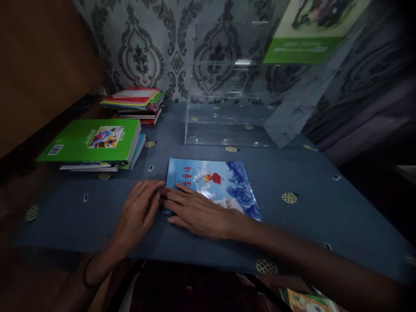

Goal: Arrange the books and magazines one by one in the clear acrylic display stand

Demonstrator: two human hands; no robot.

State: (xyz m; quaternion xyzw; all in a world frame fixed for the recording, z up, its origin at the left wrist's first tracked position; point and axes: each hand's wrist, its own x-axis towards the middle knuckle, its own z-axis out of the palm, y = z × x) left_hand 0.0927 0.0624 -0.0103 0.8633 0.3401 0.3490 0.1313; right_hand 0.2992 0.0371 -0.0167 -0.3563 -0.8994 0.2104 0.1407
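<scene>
A picture book (pixel 240 186) with a blue, wave-patterned cover and red lettering lies flat on the cloth-covered table (pixel 312 234). Across its lower left part rests my right hand (pixel 198 212), palm down, fingers stretched out and somewhat spread toward the book's left edge. At that same edge is my left hand (pixel 138 210), turned on its side, its fingers extended and its tips meeting the fingertips of my right hand. A dark band circles my left wrist. The book's lower left corner is partly hidden by my hands.
To the left lies a stack topped by a green book (pixel 74 141). Behind it sits another pile of books (pixel 133 99). A clear acrylic rack (pixel 224 130) stands at the back, holding a green-and-cream book (pixel 302 50) upper right. Another book (pixel 308 302) shows below the table's front edge.
</scene>
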